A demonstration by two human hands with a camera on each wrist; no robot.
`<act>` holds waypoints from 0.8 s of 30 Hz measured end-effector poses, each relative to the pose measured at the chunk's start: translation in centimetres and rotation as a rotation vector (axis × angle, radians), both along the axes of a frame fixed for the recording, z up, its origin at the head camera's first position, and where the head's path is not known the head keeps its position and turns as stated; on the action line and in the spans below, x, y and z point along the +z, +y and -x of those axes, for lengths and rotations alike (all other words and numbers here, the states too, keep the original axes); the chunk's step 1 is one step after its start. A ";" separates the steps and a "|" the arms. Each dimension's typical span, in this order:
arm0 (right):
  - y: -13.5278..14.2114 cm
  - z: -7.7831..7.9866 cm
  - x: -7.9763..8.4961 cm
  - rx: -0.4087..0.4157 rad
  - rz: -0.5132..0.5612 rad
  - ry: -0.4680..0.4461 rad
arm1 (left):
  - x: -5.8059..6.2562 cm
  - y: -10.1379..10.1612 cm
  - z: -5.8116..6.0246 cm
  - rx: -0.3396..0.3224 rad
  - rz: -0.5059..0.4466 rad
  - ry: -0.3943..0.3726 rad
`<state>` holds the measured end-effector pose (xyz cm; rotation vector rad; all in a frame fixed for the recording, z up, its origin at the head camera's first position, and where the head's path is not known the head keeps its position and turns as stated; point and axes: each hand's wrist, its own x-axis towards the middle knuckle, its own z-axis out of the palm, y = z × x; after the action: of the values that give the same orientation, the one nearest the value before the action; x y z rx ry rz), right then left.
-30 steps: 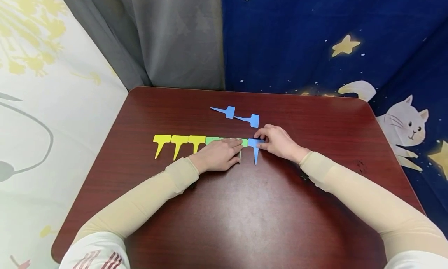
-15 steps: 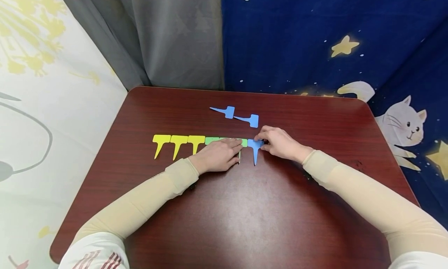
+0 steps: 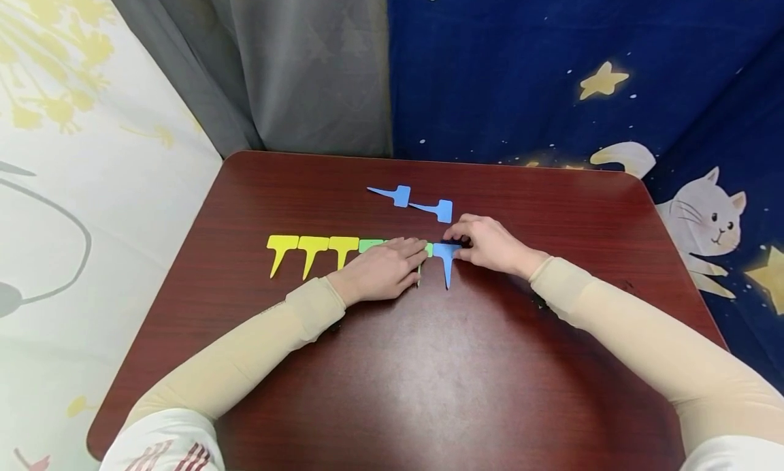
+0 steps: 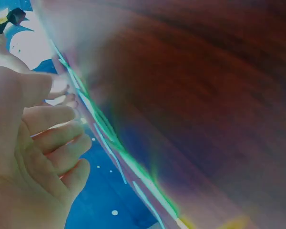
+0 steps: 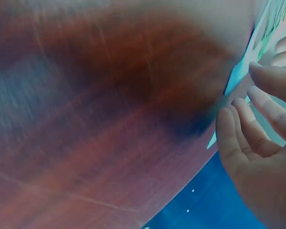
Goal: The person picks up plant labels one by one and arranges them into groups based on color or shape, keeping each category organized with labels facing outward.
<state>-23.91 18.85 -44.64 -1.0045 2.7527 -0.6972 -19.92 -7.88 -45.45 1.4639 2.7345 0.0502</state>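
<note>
Several T-shaped plant labels lie side by side on the table in the head view. Yellow labels (image 3: 314, 244) form the left end of the row, then green labels (image 3: 370, 245), then one blue label (image 3: 446, 251). My left hand (image 3: 382, 270) rests flat across the green labels and hides most of them. At the right end of the row, my right hand (image 3: 490, 244) has its thumb at the blue label's right edge and its index finger just above the top edge. In the right wrist view its fingers (image 5: 250, 124) are bent but apart, beside the blue label (image 5: 236, 78).
Two more blue labels (image 3: 401, 196) lie sideways behind the row, stems to the left. The dark red wooden table (image 3: 429, 389) ends at a grey curtain (image 3: 318, 69) and a dark blue curtain (image 3: 502, 69) with stars and a cat.
My right hand's fingers have eased off the blue label's top right corner and risen slightly. The blue label has barely moved. My left hand stays over the green labels.
</note>
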 end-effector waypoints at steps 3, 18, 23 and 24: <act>-0.1 1.2 0.5 -0.048 -0.015 -0.004 | 0.5 0.2 -0.1 -0.029 -0.023 0.009; -1.3 7.7 1.3 -0.197 -0.112 -0.067 | 0.7 2.5 -0.4 -0.062 0.059 -0.071; -1.2 8.6 0.6 -0.197 -0.166 -0.100 | 0.5 3.1 -0.2 -0.039 0.088 -0.108; -1.2 8.7 0.5 -0.195 -0.175 -0.102 | 0.4 3.3 -0.2 -0.033 0.098 -0.121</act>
<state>-32.61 17.70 -44.17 -0.6534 2.7872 -0.5048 -19.72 -4.62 -45.03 1.4309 2.5788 0.0039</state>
